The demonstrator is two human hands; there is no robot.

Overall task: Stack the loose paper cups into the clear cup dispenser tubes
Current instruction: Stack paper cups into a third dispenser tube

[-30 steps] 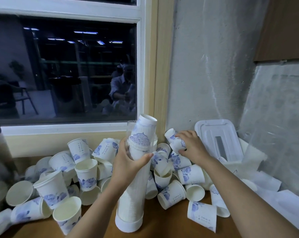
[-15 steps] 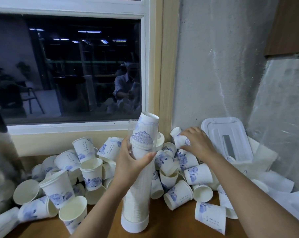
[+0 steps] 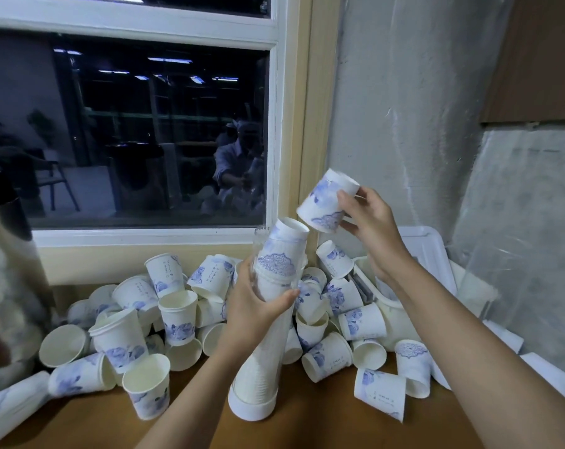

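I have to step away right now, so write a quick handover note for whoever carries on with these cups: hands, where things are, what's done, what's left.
Left hand grips the clear dispenser tube, which stands on the table.
Right hand holds one paper cup, mouth down and tilted, just above the tube's top.
Done: nested stack fills the tube and pokes out of its top.
Left: seat the held cup, then gather the loose cups piled around the tube.

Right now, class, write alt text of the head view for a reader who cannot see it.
The right hand holds a blue-patterned paper cup mouth-down above the cup stack in a clear dispenser tube, which the left hand grips. Loose cups lie heaped on the wooden table below a dark window.
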